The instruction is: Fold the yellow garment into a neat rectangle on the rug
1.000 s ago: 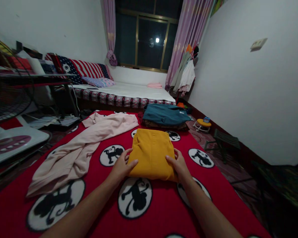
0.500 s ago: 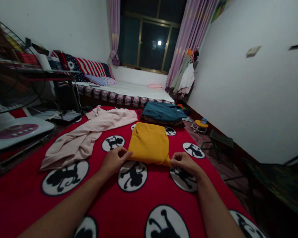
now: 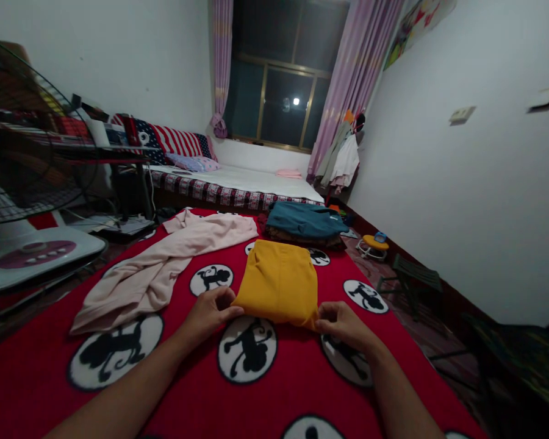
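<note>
A folded yellow garment (image 3: 279, 280) lies flat on the red blanket (image 3: 238, 408), which is printed with black figures in white circles. My left hand (image 3: 215, 311) pinches its near left corner between thumb and fingers. At the near right corner, my right hand (image 3: 341, 323) grips the cloth in the same way. To the left, a pale pink garment (image 3: 150, 262) is spread out with creases. Behind the yellow one sits a stack of folded clothes with a teal garment (image 3: 306, 219) on top.
A fan (image 3: 32, 183) stands at the left, beside a cluttered desk (image 3: 119, 155). Beyond the blanket is a daybed (image 3: 238, 177) under the window. On the right floor are a yellow stool (image 3: 374, 242), a dark folding stool (image 3: 416, 274) and a camouflage-patterned seat (image 3: 516, 353).
The view has tilted up, so everything sits lower in the picture. Both hands keep their hold on the yellow garment's near corners, and its folded shape looks almost the same.
</note>
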A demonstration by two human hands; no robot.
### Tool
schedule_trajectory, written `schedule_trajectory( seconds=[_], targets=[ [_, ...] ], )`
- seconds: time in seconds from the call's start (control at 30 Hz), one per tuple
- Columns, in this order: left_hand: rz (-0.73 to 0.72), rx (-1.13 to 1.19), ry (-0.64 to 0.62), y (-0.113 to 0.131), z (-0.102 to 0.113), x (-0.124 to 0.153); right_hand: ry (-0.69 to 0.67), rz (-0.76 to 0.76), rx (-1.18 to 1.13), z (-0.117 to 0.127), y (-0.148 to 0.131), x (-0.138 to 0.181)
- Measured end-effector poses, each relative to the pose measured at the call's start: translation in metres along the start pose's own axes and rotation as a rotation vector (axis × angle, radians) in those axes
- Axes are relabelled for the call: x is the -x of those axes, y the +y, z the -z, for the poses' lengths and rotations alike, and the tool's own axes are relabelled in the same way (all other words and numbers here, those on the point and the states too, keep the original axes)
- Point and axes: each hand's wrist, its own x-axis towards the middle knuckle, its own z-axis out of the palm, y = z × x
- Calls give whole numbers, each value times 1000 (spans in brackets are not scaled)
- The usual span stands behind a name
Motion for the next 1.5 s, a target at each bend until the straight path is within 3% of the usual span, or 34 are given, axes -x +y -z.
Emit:
schedule_trajectory(
  seconds=[0.17,0.33,0.4,0.67,0.8,0.87,0.93,1.03,1.13,1.27,1.37,1.43,1.5],
  targets=[
    [-2,70,4,-6,-1,-2,93,28,118,-5,-3,-2],
    [-68,-116,181,4,-2,3,491,157,338,-1,-8,1],
    [-93,-188,223,8,-3,4,565,169,356,1,-6,1],
    [-68,-438,90,9,4,3,289,0,450,-5,5,-6],
    [-345,-568,223,47,-5,15,281,-11,504,-8,-1,-7],
    [-467,-589,95,66,-23,20,296,-18,511,-9,-2,-8],
    [-505,-608,-116,77,-45,18,320,-27,500,-10,-1,-9],
    [-416,-642,-360,75,-71,-7,351,-25,481,-11,4,-11],
    [-284,-700,-470,60,-78,-50,371,-29,489,-11,6,-11],
    [-171,-780,-458,38,-74,-102,515,-84,572,-13,-4,-5],
    [-143,-827,-391,29,-78,-123,689,52,622,-20,-26,-8],
    [-142,-852,-344,26,-83,-130,659,220,609,-27,-43,-23],
    [-163,-876,-308,22,-87,-135,534,335,574,-33,-56,-49]
  ],
)
